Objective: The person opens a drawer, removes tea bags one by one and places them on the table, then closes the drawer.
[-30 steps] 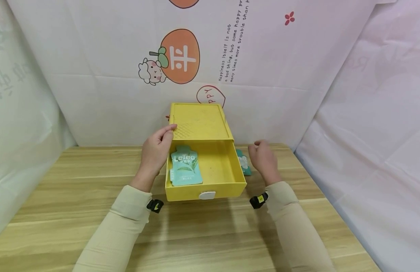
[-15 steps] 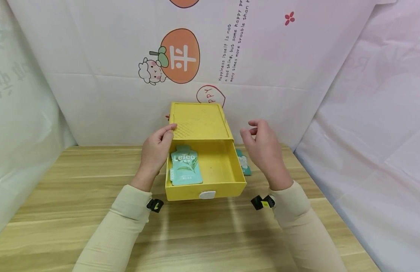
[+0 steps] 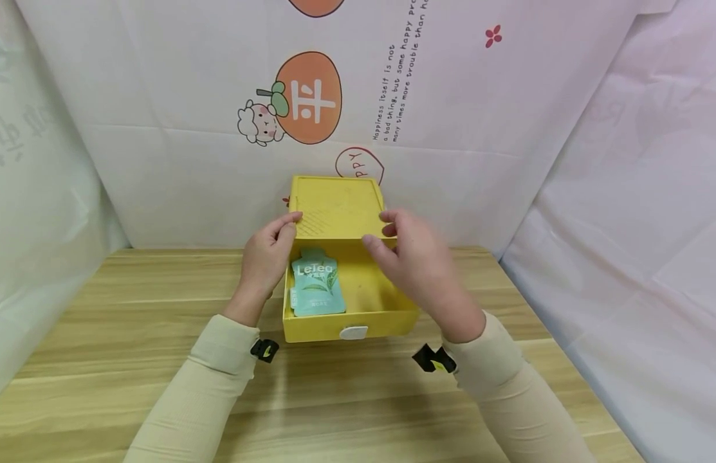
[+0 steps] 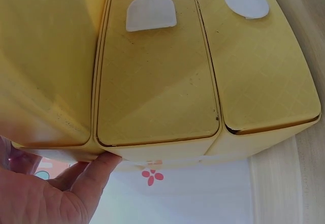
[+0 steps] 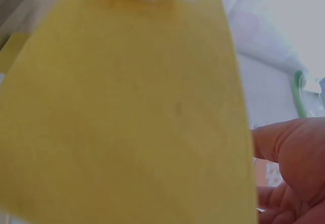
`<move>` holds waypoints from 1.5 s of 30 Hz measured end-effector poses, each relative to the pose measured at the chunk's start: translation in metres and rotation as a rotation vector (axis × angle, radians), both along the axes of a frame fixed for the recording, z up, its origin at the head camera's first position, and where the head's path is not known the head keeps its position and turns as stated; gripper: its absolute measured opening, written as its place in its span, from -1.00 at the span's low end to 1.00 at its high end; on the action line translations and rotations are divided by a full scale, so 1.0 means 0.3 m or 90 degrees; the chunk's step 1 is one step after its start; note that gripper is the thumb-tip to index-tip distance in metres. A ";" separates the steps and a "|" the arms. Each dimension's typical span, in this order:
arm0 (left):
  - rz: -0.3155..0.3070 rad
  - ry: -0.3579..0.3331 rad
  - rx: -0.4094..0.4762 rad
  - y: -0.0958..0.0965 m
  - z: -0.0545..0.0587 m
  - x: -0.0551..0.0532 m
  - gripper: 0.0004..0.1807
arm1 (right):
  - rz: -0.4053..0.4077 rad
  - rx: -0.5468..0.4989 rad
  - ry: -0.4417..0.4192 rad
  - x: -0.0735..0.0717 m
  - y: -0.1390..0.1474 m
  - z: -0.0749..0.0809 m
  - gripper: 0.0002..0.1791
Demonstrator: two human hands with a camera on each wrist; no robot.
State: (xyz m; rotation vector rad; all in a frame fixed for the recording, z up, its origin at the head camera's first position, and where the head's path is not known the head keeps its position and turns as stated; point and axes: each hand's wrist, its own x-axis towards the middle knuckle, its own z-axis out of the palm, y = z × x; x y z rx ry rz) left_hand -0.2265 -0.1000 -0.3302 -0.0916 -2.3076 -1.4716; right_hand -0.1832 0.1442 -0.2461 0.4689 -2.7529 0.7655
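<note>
A yellow drawer cabinet [image 3: 340,202] stands at the back of the table with its top drawer [image 3: 366,283] pulled out. Inside the drawer, on the left, lies a light green LeTea pouch [image 3: 318,286]. My left hand [image 3: 265,257] holds the cabinet's left side, the index fingertip on its top edge. The left wrist view shows those fingers [image 4: 94,181] against the side wall. My right hand [image 3: 418,263] is over the drawer's right side, thumb and fingers apart, with nothing between them. From the right wrist, the yellow drawer front [image 5: 147,107] fills most of the view.
Two lower drawers, a middle one [image 4: 157,76] and a bottom one [image 4: 259,61], are pushed in and carry white tabs. Wood-grain table [image 3: 149,360] surrounds the cabinet. A printed white cloth [image 3: 450,96] hangs right behind, and more cloth hangs at both sides.
My right hand has risen from beside the teal packet right of the cabinet and moved left over the drawer. That packet is now hidden. The left hand has stayed in place.
</note>
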 end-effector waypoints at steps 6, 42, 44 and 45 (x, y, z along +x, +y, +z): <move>0.001 0.001 -0.002 0.002 0.000 0.000 -0.53 | 0.071 0.086 -0.038 0.023 -0.055 -0.010 -0.49; -0.006 0.000 -0.004 -0.003 0.002 0.002 -0.52 | 0.182 0.260 -0.260 -0.038 -0.176 -0.079 -0.41; -0.006 0.000 -0.002 -0.003 0.001 0.001 -0.52 | 0.174 0.254 -0.266 -0.037 -0.177 -0.078 -0.43; -0.006 0.000 0.000 -0.004 0.001 0.002 -0.53 | 0.169 0.251 -0.268 -0.037 -0.177 -0.078 -0.44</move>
